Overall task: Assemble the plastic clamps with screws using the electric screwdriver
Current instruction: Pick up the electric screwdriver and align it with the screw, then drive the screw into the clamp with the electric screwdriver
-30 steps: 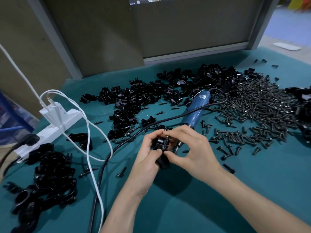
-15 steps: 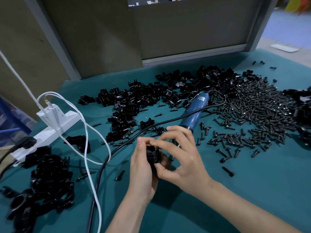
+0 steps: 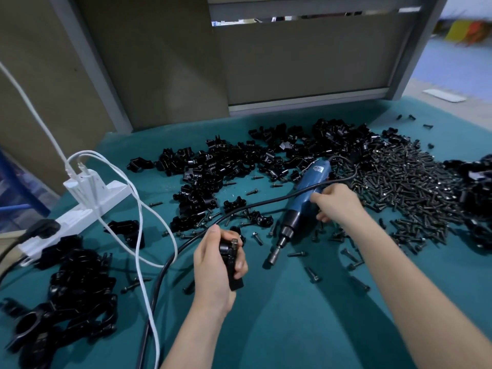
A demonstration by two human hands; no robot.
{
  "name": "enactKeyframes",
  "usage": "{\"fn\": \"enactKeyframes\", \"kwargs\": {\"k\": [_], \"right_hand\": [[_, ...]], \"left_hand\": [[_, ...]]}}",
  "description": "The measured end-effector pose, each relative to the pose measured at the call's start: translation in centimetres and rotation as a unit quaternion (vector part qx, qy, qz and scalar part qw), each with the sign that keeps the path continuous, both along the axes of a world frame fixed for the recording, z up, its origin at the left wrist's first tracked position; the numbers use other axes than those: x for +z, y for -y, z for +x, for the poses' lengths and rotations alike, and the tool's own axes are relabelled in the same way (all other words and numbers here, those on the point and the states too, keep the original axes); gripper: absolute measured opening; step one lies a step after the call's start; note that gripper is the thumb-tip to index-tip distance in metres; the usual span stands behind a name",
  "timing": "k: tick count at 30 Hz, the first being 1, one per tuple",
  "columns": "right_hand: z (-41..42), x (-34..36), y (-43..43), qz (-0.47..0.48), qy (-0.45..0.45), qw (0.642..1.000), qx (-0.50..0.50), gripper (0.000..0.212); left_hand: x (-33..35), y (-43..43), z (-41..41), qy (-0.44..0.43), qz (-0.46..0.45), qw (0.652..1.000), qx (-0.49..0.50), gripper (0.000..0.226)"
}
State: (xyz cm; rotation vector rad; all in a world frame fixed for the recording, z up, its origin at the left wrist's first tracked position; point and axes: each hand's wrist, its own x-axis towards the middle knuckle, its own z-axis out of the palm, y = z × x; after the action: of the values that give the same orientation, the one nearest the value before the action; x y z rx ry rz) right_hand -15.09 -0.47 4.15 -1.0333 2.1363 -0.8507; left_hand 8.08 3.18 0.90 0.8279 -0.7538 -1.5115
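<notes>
My left hand (image 3: 215, 267) grips a black plastic clamp (image 3: 231, 259) upright above the teal table, with a screw head showing at its top. My right hand (image 3: 336, 203) has its fingers around the body of the blue electric screwdriver (image 3: 300, 206), which lies slanted on the table with its bit end pointing down-left toward the clamp. A big heap of dark screws (image 3: 415, 187) spreads to the right of the screwdriver. Loose black clamp parts (image 3: 229, 166) are piled behind it.
A white power strip (image 3: 80, 206) with white cables sits at the left. The screwdriver's black cord (image 3: 165, 265) runs across the table toward me. Finished black clamps (image 3: 72, 288) are heaped at the near left. Stray screws lie between my hands. A grey partition rises behind the table.
My right hand let go of the clamp and moved right and back onto the screwdriver. My left hand kept the clamp and turned it upright.
</notes>
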Motion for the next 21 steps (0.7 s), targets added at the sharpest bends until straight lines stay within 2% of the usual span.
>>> {"fn": "enactKeyframes", "kwargs": {"k": [4,7,10,12,14,15,16,17,18,19,21], "right_hand": [[0.1,0.2,1.1,0.032,-0.014,0.999,-0.033,0.042],[1.6,0.5,2.0,0.084,-0.086,0.991,-0.065,0.056],[3.1,0.8,3.1,0.107,-0.125,0.984,-0.076,0.057],[3.4,0.4,3.4,0.081,-0.108,0.986,-0.096,0.053],[3.8,-0.4,3.5,-0.033,-0.019,0.992,-0.119,0.047],[4.1,-0.4,3.5,-0.137,0.080,0.980,-0.124,0.040],[4.4,0.1,3.4,-0.244,0.197,0.941,-0.125,0.033],[4.5,1.0,3.3,-0.326,0.298,0.888,-0.125,0.029],[4.5,2.1,3.3,-0.378,0.370,0.841,-0.112,0.027],[4.5,3.4,3.1,-0.409,0.416,0.808,-0.084,0.030],[4.3,6.1,2.4,-0.446,0.457,0.769,0.017,0.054]], "left_hand": [[-0.1,-0.1,0.2,0.013,-0.001,1.000,-0.025,0.049],[-0.1,-0.1,0.2,0.018,-0.006,0.999,-0.037,0.049],[0.0,-0.1,0.1,0.021,-0.011,0.999,-0.047,0.049],[0.0,0.0,0.3,0.021,-0.011,0.999,-0.045,0.049],[-0.2,0.2,0.5,0.032,-0.011,0.999,-0.035,0.049],[-0.3,0.3,0.6,0.042,-0.009,0.999,-0.027,0.048],[-0.4,0.5,0.8,0.048,-0.003,0.999,-0.018,0.047],[-0.5,0.7,0.9,0.047,0.005,0.999,-0.008,0.045],[-0.6,0.8,1.0,0.041,0.012,0.999,-0.001,0.043],[-0.7,0.9,1.1,0.035,0.016,0.999,0.000,0.042],[-0.9,1.2,1.1,0.035,0.015,0.999,-0.006,0.043]]}}
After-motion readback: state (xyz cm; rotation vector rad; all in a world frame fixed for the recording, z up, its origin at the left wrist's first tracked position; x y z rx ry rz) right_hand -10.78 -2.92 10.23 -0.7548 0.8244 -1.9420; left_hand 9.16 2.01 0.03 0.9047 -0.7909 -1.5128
